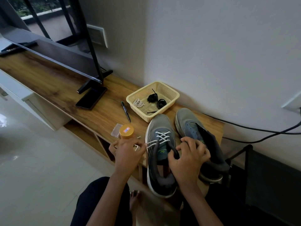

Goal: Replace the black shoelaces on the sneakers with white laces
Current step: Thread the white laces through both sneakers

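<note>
Forearms reaching forward, left hand (128, 149) pinching white lace (152, 142), right hand (189, 154) gripping sneaker (161, 126) collar

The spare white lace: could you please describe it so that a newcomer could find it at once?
On the wooden shelf, a yellow basket sits by the wall, beyond the two sneakers. The spare white lace lies coiled in its left part, the only pale bundle beside two black laces.

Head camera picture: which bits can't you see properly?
All in the head view:
- end of the white lace: hidden inside the left hand.
- top right eyelets of the laced sneaker: covered by the right hand.
- middle of the other sneaker: behind the right hand.
- label on the orange jar: too small to read.
- television: cut off by the top and left edges.
</note>
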A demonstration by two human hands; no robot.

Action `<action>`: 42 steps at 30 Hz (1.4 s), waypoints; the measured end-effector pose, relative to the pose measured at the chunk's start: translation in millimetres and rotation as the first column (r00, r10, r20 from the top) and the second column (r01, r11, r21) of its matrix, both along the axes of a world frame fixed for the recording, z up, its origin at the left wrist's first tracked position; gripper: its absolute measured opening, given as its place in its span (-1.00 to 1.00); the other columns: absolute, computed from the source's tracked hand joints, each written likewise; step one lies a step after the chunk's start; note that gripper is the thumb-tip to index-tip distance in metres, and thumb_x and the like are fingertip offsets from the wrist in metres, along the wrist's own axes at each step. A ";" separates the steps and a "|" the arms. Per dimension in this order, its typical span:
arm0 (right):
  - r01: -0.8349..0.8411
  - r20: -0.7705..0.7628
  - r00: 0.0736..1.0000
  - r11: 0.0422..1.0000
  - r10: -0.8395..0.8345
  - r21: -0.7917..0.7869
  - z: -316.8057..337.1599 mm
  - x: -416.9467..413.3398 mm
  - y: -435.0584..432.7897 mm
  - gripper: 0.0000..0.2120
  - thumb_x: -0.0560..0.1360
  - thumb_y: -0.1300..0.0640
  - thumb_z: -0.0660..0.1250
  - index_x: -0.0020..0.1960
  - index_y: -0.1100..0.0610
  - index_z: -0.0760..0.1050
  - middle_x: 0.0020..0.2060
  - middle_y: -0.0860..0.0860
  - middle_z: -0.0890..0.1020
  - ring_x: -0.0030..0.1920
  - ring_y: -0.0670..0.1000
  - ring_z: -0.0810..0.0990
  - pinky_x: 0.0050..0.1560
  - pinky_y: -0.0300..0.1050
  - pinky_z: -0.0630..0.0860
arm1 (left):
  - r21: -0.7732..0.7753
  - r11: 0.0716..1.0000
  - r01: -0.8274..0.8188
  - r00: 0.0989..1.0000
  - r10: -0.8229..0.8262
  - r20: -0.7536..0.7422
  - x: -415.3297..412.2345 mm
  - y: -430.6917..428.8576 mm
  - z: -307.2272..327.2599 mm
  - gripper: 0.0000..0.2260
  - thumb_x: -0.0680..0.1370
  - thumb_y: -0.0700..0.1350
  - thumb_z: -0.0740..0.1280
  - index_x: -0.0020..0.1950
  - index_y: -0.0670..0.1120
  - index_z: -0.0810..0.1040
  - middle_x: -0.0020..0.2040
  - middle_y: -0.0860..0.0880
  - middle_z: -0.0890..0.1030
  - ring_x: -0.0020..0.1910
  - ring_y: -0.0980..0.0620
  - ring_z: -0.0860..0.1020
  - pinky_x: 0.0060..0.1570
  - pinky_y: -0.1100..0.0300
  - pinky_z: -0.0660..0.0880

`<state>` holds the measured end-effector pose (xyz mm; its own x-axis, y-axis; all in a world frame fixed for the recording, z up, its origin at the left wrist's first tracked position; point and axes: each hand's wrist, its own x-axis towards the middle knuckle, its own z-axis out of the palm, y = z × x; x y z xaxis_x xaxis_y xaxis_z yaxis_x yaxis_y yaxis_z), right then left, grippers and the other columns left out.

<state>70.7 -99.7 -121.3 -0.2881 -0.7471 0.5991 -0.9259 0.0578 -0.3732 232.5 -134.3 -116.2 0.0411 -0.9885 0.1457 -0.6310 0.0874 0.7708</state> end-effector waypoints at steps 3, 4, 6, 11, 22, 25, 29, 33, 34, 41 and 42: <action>-0.002 -0.007 1.000 1.000 0.002 0.006 -0.3 -0.6 -0.1 -0.76 0.18 0.19 0.53 -0.29 0.13 0.47 -0.09 0.04 0.58 0.09 0.11 0.38 0.09 0.08 0.21 | 0.095 0.995 0.017 0.999 -0.014 -0.035 2.1 2.7 8.4 -0.91 0.47 -0.09 0.43 -0.10 -0.02 0.54 -0.23 0.18 0.48 -0.19 0.26 0.46 -0.17 0.39 0.29; -0.002 -0.008 1.000 1.000 0.002 0.007 -0.3 -1.0 -0.1 -0.76 0.18 0.19 0.53 -0.29 0.13 0.47 -0.09 0.04 0.58 0.09 0.11 0.38 0.09 0.08 0.20 | 0.124 0.992 0.024 0.999 -0.018 -0.048 3.9 3.1 10.5 -0.90 0.48 -0.09 0.41 -0.04 -0.01 0.53 -0.21 0.15 0.49 -0.19 0.22 0.47 -0.18 0.39 0.31; -0.004 -0.009 1.000 1.000 0.004 0.014 -0.4 -1.4 0.5 -0.76 0.18 0.19 0.53 -0.29 0.13 0.47 -0.09 0.04 0.58 0.08 0.11 0.38 0.09 0.07 0.20 | 0.164 0.985 0.054 0.999 -0.054 -0.004 14.0 3.5 14.0 -0.90 0.53 -0.08 0.36 0.03 0.01 0.56 -0.19 0.15 0.51 -0.18 0.22 0.47 -0.13 0.37 0.38; -0.015 -0.004 1.000 1.000 0.015 0.023 -0.7 -2.4 2.0 -0.82 0.24 0.15 0.48 -0.26 0.13 0.49 -0.08 0.03 0.57 0.09 0.11 0.37 0.10 0.06 0.19 | 0.115 0.993 0.007 0.999 -0.012 0.045 53.1 3.5 42.9 -0.92 0.52 -0.06 0.35 -0.05 0.14 0.58 -0.16 0.07 0.63 -0.17 0.04 0.55 -0.05 0.07 0.51; -0.017 -0.021 1.000 0.999 0.018 0.039 -1.3 -3.4 1.1 -0.77 0.19 0.18 0.52 -0.25 0.15 0.49 -0.09 0.05 0.58 0.07 0.12 0.39 0.08 0.08 0.21 | -0.025 0.994 -0.111 0.818 0.077 -0.570 78.4 29.0 120.4 -0.86 0.48 -0.06 0.31 0.00 0.00 0.60 -0.12 0.07 0.64 -0.12 0.30 0.56 -0.17 0.47 0.44; -0.019 -0.018 1.000 0.999 0.020 0.045 -0.6 -3.0 1.9 -0.76 0.18 0.19 0.52 -0.25 0.14 0.49 -0.11 0.05 0.58 0.05 0.11 0.40 0.08 0.07 0.22 | -0.045 0.997 -0.070 0.737 0.021 -0.675 78.2 30.5 122.3 -0.80 0.37 0.02 0.37 -0.04 0.04 0.63 -0.17 0.06 0.65 -0.06 0.18 0.58 -0.05 0.35 0.47; -0.047 0.002 0.999 0.996 0.047 0.081 1.5 -2.1 3.0 -0.74 0.20 0.21 0.52 -0.24 0.13 0.45 -0.24 0.02 0.54 -0.14 0.09 0.46 -0.02 -0.01 0.23 | -0.100 0.995 -0.014 0.574 -0.074 -0.816 79.7 26.2 115.2 -0.68 0.23 0.14 0.53 -0.09 0.05 0.68 -0.18 0.07 0.63 -0.13 0.17 0.57 -0.06 0.33 0.52; -0.126 0.184 0.978 0.982 0.098 0.143 4.2 0.6 1.8 -0.79 0.26 0.26 0.50 -0.20 0.16 0.48 -0.31 0.00 0.52 -0.26 0.05 0.50 -0.12 -0.11 0.34 | -0.173 0.981 0.084 0.351 -0.192 -0.916 70.4 23.4 115.5 -0.70 0.24 0.07 0.56 -0.09 0.03 0.67 -0.23 0.11 0.59 -0.24 0.21 0.52 -0.15 0.30 0.51; -0.146 0.248 0.963 0.975 0.101 0.169 5.5 1.1 1.1 -0.82 0.30 0.25 0.48 -0.17 0.18 0.50 -0.28 0.00 0.52 -0.23 0.05 0.51 -0.12 -0.14 0.34 | -0.187 0.978 0.096 0.305 -0.208 -0.929 67.1 23.0 115.7 -0.72 0.26 0.06 0.56 -0.08 0.03 0.67 -0.24 0.11 0.58 -0.25 0.22 0.51 -0.17 0.30 0.50; -0.314 0.588 0.803 0.909 0.100 0.274 12.1 -5.2 -5.2 -0.94 0.51 0.20 0.30 -0.02 0.16 0.51 -0.11 -0.01 0.49 -0.09 -0.05 0.47 -0.09 -0.27 0.33 | -0.123 0.992 0.019 0.740 -0.097 -0.666 21.3 26.1 110.9 -0.89 0.44 0.06 0.36 -0.09 0.11 0.63 -0.09 0.20 0.65 -0.04 0.24 0.59 -0.10 0.38 0.50; -0.332 0.641 0.762 0.906 0.093 0.263 10.4 -6.8 -5.7 -0.96 0.52 0.22 0.29 -0.04 0.14 0.50 -0.10 0.01 0.52 -0.11 -0.07 0.49 -0.10 -0.28 0.36 | -0.109 0.993 0.039 0.798 -0.096 -0.595 10.8 25.7 105.7 -0.87 0.44 0.03 0.32 -0.07 0.09 0.61 -0.11 0.20 0.66 -0.07 0.26 0.59 -0.12 0.40 0.50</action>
<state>63.9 -105.4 -110.9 -0.3047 -0.9511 0.0506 -0.5173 0.1206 -0.8472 243.3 -108.6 -10.5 0.0822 -0.9765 0.1990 -0.0366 0.1966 0.9798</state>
